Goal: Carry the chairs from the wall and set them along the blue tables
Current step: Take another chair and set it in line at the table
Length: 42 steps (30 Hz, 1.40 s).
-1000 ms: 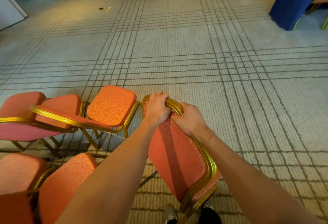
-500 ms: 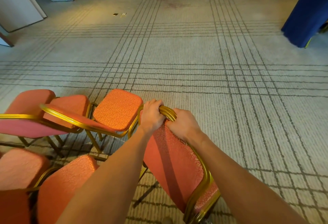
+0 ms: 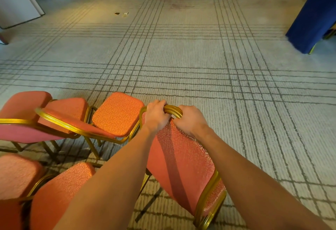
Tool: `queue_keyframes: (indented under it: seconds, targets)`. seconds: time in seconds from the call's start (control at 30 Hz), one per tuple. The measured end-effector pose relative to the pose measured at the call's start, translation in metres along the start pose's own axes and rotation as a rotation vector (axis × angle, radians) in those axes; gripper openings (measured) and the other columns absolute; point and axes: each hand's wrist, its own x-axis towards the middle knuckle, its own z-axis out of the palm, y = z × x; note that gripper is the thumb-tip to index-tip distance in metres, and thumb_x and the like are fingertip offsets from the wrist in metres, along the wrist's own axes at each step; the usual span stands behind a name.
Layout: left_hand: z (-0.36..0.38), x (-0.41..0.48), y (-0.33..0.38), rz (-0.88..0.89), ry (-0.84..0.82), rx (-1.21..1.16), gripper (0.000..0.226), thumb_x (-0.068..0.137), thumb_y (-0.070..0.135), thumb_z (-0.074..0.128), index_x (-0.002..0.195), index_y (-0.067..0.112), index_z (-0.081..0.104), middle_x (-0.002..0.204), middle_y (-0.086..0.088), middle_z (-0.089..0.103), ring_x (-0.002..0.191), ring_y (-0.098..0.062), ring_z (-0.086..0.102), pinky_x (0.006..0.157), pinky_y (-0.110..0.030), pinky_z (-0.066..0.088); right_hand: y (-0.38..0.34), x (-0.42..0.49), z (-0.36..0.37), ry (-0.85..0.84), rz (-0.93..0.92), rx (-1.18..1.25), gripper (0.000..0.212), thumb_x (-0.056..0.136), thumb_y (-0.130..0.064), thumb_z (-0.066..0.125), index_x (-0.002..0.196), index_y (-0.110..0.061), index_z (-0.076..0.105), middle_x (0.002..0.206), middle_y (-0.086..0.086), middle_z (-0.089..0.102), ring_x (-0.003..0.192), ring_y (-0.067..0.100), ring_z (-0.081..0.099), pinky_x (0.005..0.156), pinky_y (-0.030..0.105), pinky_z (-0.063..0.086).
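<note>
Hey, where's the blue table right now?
The blue table is at the far right edge of the head view, across the carpet from the chair gripped by both hands.

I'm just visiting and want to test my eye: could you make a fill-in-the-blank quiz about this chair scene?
1. Both hands, left hand and right hand, grip the chair by its ____ metal frame.
2. The chair's padding is ____.
3. The table at far right wears a ____ cloth.
4. The floor is covered with ____.

Missing words: gold; red; blue; carpet
</note>
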Motion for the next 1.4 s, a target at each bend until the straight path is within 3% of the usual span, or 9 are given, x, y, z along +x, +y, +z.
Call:
queue_keyframes:
  seconds: [0.2, 0.37, 0.6, 0.7, 0.87, 0.97, 1.13, 1.27, 1.4]
  targets:
    - [0.002, 0.001, -0.005, -0.058, 0.027, 0.032, 0.02, 0.092, 0.03, 0.063, 0.082, 0.014, 0.055, 0.089, -0.004, 0.052, 0.094, -0.032, 0.049, 0.084, -0.044, 0.037, 0.01, 0.021, -0.007, 0.017, -0.148, -0.249, 0.017, 0.088, -0.038, 0.061, 0.083, -0.023, 0.053, 0.069, -0.006, 0.054, 0.072, 0.024, 0.061, 0.063, 0.032, 0.042]
    - [0.001, -0.005, -0.009, -0.091, 0.079, 0.073, 0.028, 0.092, 0.037, 0.065, 0.075, 0.021, 0.048, 0.084, -0.001, 0.052, 0.088, -0.03, 0.049, 0.08, -0.044, 0.037, 0.015, 0.028, -0.01, 0.069, -0.307, -0.394, 0.032, 0.093, -0.049, 0.056, 0.098, -0.018, 0.061, 0.088, 0.006, 0.07, 0.08, 0.03, 0.066, 0.073, 0.039, 0.052]
    - [0.003, 0.003, -0.016, -0.105, 0.076, 0.065, 0.026, 0.092, 0.038, 0.065, 0.077, 0.02, 0.054, 0.081, 0.0, 0.055, 0.093, -0.031, 0.05, 0.078, -0.041, 0.034, 0.017, 0.038, -0.009, 0.085, -0.391, -0.457, 0.028, 0.091, -0.043, 0.054, 0.095, -0.016, 0.059, 0.085, 0.007, 0.069, 0.077, 0.03, 0.066, 0.066, 0.036, 0.043]
    - [0.005, 0.003, -0.009, -0.114, 0.103, 0.065, 0.026, 0.092, 0.038, 0.064, 0.076, 0.021, 0.053, 0.08, 0.0, 0.055, 0.093, -0.032, 0.052, 0.08, -0.043, 0.04, 0.024, 0.047, -0.015, 0.082, -0.432, -0.468, 0.027, 0.09, -0.046, 0.052, 0.091, -0.02, 0.056, 0.081, 0.004, 0.065, 0.075, 0.028, 0.064, 0.067, 0.037, 0.047]
    - [0.01, -0.01, 0.0, -0.136, 0.147, 0.069, 0.032, 0.091, 0.04, 0.064, 0.071, 0.02, 0.049, 0.074, -0.004, 0.055, 0.082, -0.039, 0.059, 0.075, -0.048, 0.051, 0.043, 0.055, -0.021, 0.053, -0.509, -0.453, 0.027, 0.085, -0.055, 0.051, 0.085, -0.027, 0.048, 0.073, -0.003, 0.059, 0.071, 0.026, 0.063, 0.061, 0.032, 0.036]
    - [0.022, -0.021, 0.01, -0.132, 0.179, 0.096, 0.033, 0.088, 0.045, 0.064, 0.069, 0.021, 0.051, 0.071, 0.0, 0.053, 0.079, -0.037, 0.061, 0.071, -0.044, 0.049, 0.058, 0.045, -0.024, 0.069, -0.516, -0.434, 0.037, 0.081, -0.062, 0.042, 0.085, -0.027, 0.052, 0.08, 0.0, 0.066, 0.073, 0.026, 0.063, 0.062, 0.033, 0.038]
    - [0.046, -0.035, 0.038, -0.098, 0.151, 0.132, 0.038, 0.083, 0.056, 0.062, 0.077, 0.019, 0.064, 0.08, -0.003, 0.067, 0.077, -0.033, 0.065, 0.061, -0.032, 0.039, 0.1, 0.015, -0.036, 0.097, -0.482, -0.53, 0.031, 0.087, -0.054, 0.057, 0.091, -0.024, 0.058, 0.087, 0.002, 0.069, 0.081, 0.029, 0.068, 0.066, 0.037, 0.045]
    - [0.067, -0.038, 0.072, -0.037, 0.09, 0.171, 0.035, 0.08, 0.056, 0.06, 0.074, 0.022, 0.057, 0.083, -0.003, 0.068, 0.08, -0.033, 0.066, 0.064, -0.034, 0.041, 0.138, -0.008, -0.047, 0.153, -0.398, -0.524, 0.031, 0.087, -0.051, 0.062, 0.091, -0.02, 0.059, 0.085, 0.004, 0.069, 0.078, 0.032, 0.069, 0.066, 0.037, 0.047]
    - [0.097, -0.046, 0.118, 0.003, 0.091, 0.241, 0.036, 0.077, 0.051, 0.062, 0.077, 0.016, 0.067, 0.082, -0.005, 0.067, 0.078, -0.032, 0.065, 0.063, -0.037, 0.05, 0.185, -0.031, -0.065, 0.209, -0.336, -0.484, 0.033, 0.085, -0.052, 0.061, 0.085, -0.019, 0.058, 0.078, 0.003, 0.067, 0.072, 0.032, 0.069, 0.061, 0.036, 0.048]
